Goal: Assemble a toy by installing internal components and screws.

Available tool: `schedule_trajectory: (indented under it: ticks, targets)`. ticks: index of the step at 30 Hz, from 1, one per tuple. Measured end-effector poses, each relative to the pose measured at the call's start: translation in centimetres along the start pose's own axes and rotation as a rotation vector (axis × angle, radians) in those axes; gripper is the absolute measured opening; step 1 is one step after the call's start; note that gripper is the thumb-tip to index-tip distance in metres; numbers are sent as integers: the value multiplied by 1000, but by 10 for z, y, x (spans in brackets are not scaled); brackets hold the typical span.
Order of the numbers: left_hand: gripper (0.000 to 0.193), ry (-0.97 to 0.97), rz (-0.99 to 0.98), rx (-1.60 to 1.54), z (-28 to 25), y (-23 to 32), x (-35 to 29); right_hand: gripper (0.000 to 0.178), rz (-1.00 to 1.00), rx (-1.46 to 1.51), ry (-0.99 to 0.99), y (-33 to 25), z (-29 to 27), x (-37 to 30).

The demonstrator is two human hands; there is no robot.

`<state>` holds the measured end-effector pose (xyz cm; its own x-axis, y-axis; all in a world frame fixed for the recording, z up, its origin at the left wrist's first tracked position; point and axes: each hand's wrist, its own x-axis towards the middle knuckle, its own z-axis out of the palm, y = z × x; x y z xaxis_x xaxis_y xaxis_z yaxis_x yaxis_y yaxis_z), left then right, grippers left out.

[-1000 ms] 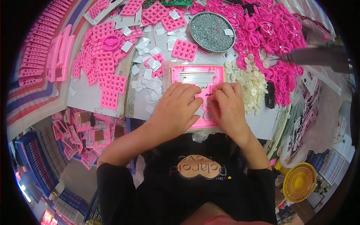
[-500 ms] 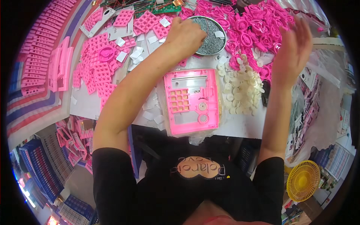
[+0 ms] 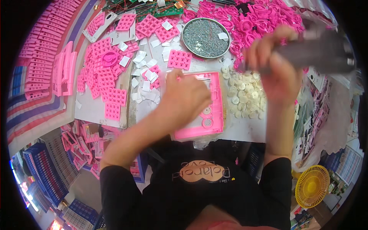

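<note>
A pink plastic casing (image 3: 217, 115) lies with its inside up on a clear plastic bag at the table's front edge. Over its left half hovers my left hand (image 3: 186, 97), fingers curled in; whatever they hold is hidden. My right hand (image 3: 280, 74) is wrapped round a dark electric screwdriver (image 3: 316, 53), smeared by motion, held level above the right side with its thin end to the left. Behind the casing stands a round metal bowl (image 3: 183, 37) of small screws (image 3: 207, 34). A pink keypad piece (image 3: 179, 60) lies between bowl and casing.
White discs (image 3: 247, 96) are heaped right of the casing, pink ring-shaped parts (image 3: 245, 23) behind them. Pink keypad pieces (image 3: 105, 74) and white paper squares (image 3: 145, 86) spread to the left. Green circuit boards (image 3: 165, 10) lie at the back. A yellow basket (image 3: 312, 186) stands low right.
My left hand has come from the screw bowl back over the casing. My right hand, empty before, has taken hold of the screwdriver and moved left.
</note>
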<state>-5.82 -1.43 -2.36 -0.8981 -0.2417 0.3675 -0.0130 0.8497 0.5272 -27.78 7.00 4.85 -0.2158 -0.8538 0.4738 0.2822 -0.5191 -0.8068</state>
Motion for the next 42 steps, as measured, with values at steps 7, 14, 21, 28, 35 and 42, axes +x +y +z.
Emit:
schedule_trajectory:
  ticks: [7,14,21,28,35,42]
  targets:
    - [14,10,-167,-267,9,25,-38,33,111,-8,175,-3,82,-65]
    - [16,15,-148,-229,4,25,-35,33,107,-31,156,7,83,-68]
    - [35,123,-183,20,8,27,-33,29,86,-149,116,30,67,-88]
    - [28,-61,152,112,16,10,-46,28,129,-306,107,48,60,-100]
    - [15,-36,195,160,19,14,-49,21,37,-563,-172,55,55,-99]
    - [14,-207,103,44,-12,-7,-34,39,193,-156,96,49,35,-80]
